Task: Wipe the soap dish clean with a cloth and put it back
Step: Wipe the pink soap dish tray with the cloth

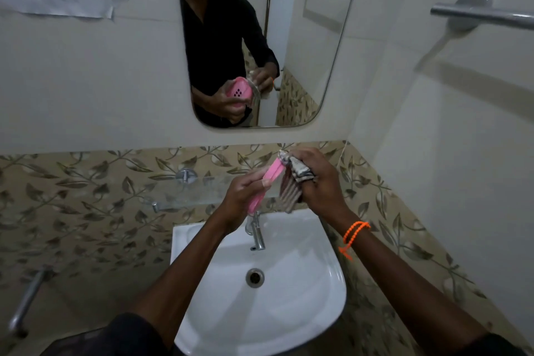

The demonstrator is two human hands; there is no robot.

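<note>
Soap dish (264,186): pink plastic, thin, seen edge-on, tilted, held in the air above the white basin (303,283) and tap (255,233), in front of the glass shelf (185,192). Mirror (289,37) reflection shows a cluster of dark drain holes in its face. Left hand (241,198) grips the dish. Right hand (316,179) clutches a bunched striped cloth (291,182) against the dish's upper end

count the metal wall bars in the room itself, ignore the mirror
2. One towel bar is on the right wall, upper right. Another bar is on the leaf-patterned tiles at lower left, beside the sink. More may lie outside the view.
</note>
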